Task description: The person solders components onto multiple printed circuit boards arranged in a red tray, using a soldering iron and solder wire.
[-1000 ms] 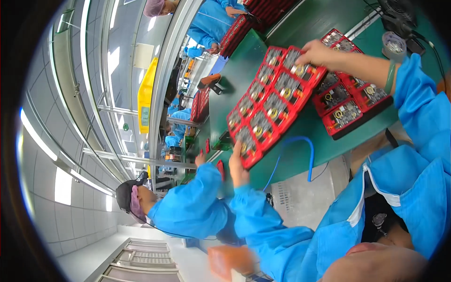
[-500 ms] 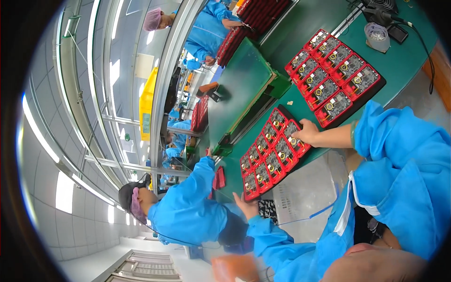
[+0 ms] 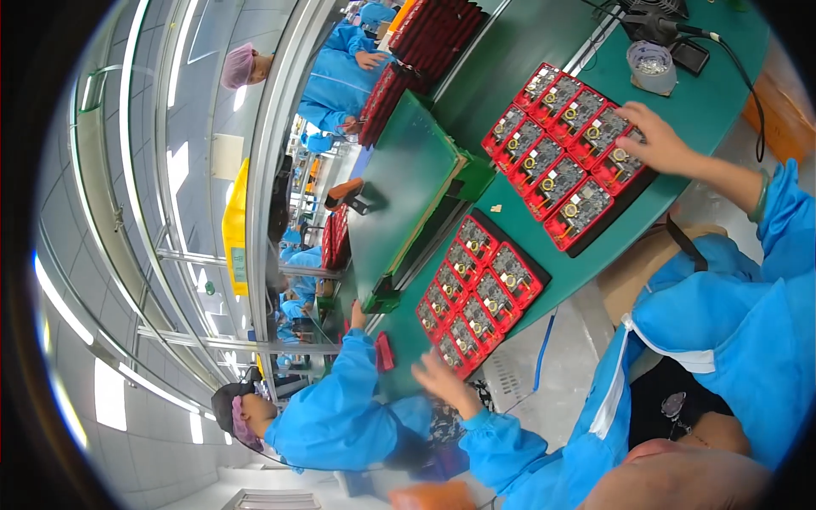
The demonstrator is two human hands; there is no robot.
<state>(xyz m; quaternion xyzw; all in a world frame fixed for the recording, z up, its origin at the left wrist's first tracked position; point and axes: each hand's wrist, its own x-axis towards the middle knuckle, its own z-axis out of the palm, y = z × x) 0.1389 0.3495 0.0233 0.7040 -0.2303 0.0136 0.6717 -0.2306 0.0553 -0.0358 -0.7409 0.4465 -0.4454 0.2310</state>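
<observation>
1. The near tray (image 3: 534, 293) rests on the green bench (image 3: 710, 110), its lower side close to the front edge; whether it overhangs is unclear. A knock toward the person could tip it off.
2. The left hand (image 3: 442, 382) is blurred, fingers loosely spread, with nothing visible in its hold. It is just beside the near tray's lower corner; contact is hard to tell. A careless sweep could push the tray askew.
3. The right hand (image 3: 653, 140) is half open, fingers a little curled over the end of the far tray (image 3: 614, 208), apparently gripping nothing. Too firm a press there could hurt a board (image 3: 627, 157) or snag a wire; I cannot tell whether the fingertips touch.
4. The far tray lies up the bench, apart from the near one. Sliding either toward the other could make their rims bump and jolt the boards.
5. A cup (image 3: 653, 82) of small parts stands near the right hand. A backward flick could spill it among the boards.
6. The cable (image 3: 759, 127) droops over the bench edge; a sleeve (image 3: 786, 217) catching it could drag the tool attached to it.
</observation>
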